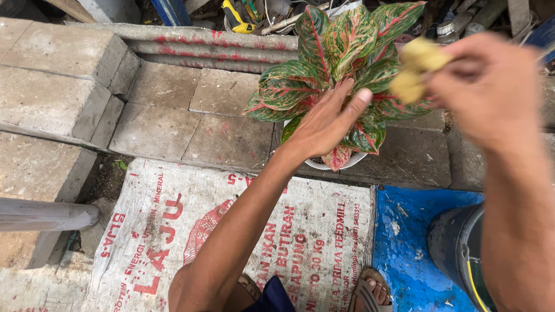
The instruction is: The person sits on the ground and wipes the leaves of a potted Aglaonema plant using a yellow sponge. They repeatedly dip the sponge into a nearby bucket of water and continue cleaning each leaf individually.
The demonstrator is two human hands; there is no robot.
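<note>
A potted plant (341,52) with green leaves veined in red stands in a white pot (324,165) on the concrete slabs. My left hand (324,124) reaches into the foliage with its fingers spread, resting on the lower leaves and holding nothing. My right hand (491,86) is raised close to the camera and blurred. It pinches a yellow, withered leaf piece (413,69) beside the plant's right side.
A printed white woven sack (173,231) lies on the ground below the plant, next to a blue sheet (404,231). A dark bucket (457,248) stands at the lower right. Concrete blocks (52,81) rise at the left; tools and clutter (243,14) lie behind.
</note>
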